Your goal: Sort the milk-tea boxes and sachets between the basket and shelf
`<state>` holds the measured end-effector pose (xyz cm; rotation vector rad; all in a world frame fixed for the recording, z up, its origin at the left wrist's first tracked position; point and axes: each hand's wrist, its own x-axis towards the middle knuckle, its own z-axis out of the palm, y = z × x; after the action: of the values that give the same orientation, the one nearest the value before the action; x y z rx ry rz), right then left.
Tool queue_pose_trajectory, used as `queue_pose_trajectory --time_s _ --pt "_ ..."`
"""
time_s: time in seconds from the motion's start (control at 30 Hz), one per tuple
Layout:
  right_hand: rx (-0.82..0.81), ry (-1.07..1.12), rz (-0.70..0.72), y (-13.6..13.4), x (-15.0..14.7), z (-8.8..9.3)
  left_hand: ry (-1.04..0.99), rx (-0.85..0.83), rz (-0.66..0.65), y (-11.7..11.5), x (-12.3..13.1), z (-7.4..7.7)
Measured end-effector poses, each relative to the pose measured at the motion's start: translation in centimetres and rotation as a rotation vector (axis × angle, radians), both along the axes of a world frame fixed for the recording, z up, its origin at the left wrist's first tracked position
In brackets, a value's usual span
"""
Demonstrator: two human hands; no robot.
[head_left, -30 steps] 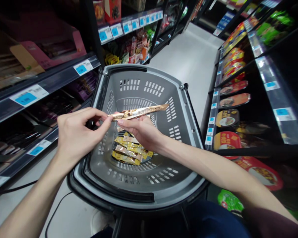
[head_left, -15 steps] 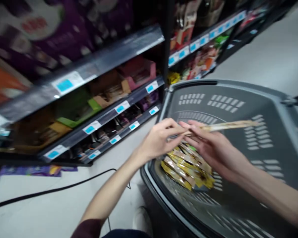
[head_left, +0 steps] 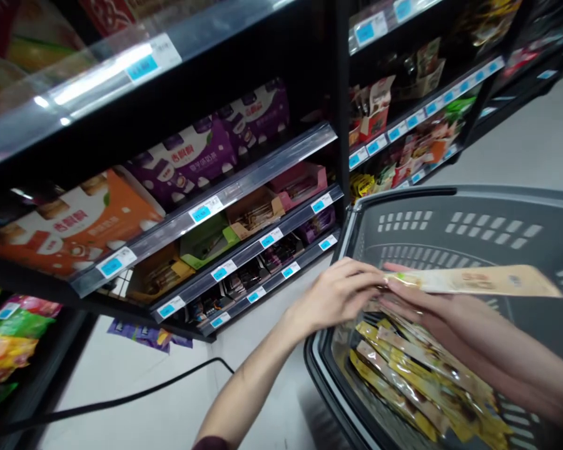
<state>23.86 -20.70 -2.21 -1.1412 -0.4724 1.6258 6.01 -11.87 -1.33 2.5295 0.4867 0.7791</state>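
Note:
A long, flat beige stick packet [head_left: 492, 280] with printing on it points to the right over the basket. My right hand [head_left: 431, 306] is closed around its near end, thumb on top. Beside it my left hand [head_left: 340, 292] has its fingers pinched at the packets' left end, their tips meeting those of the right hand. More packet edges show beneath the fingers; how many are held is hidden. Below both hands, yellow and beige stick packets [head_left: 417, 375] lie in a slanting pile inside the grey shopping basket [head_left: 488, 206].
On the left, a shelf rack [head_left: 263, 181] holds purple boxes [head_left: 187, 156], an orange box [head_left: 84, 219] and open display cartons [head_left: 206, 240]. Bagged snacks [head_left: 23, 331] hang at far left. A black cable [head_left: 136, 403] crosses the pale floor.
The view has tilted up, showing more shelves. The beige packet's broad printed face now shows instead of its thin edge. Both hands stay together at its left end.

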Motion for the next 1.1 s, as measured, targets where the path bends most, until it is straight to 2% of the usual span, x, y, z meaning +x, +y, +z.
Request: queue_pose_trajectory --time_s 0.1,0.17,0.27,0.33,0.43,0.5,0.6,0.87,0.97,1.1 --pt "-0.056 -0.020 0.026 -0.2 0.0 0.7 -0.113 0.001 0.143 2.5 -2.6 0.6" --pt "-0.086 -0.030 0.024 -0.5 0.0 1.2 -0.142 0.011 0.320 4.6 -5.2 1.0" --pt "-0.059 -0.033 0.065 -1.0 -0.1 1.8 -0.059 0.122 0.667 7.5 -9.9 1.5" --pt "-0.038 -0.030 0.081 -1.4 -0.2 2.2 0.043 0.207 0.845 9.2 -13.0 1.7" --pt "-0.024 -0.005 0.096 -2.1 -0.3 2.8 0.159 0.240 1.020 11.4 -16.6 1.9" --pt "-0.001 0.019 0.106 -2.4 -0.3 2.9 0.203 0.222 1.100 12.8 -17.8 2.1" --pt "0.048 0.043 0.113 -2.6 -0.3 2.6 0.258 0.209 1.153 14.8 -17.8 2.5" --pt "0.076 0.038 0.112 -2.1 0.2 1.9 0.356 0.158 1.171 19.7 -14.4 4.1" --pt "0.072 0.047 0.113 -2.0 0.2 2.1 0.437 0.124 1.180 20.7 -13.4 4.0" --pt "0.053 0.035 0.109 -1.9 0.0 2.5 0.563 0.070 1.200 21.5 -12.5 3.0"
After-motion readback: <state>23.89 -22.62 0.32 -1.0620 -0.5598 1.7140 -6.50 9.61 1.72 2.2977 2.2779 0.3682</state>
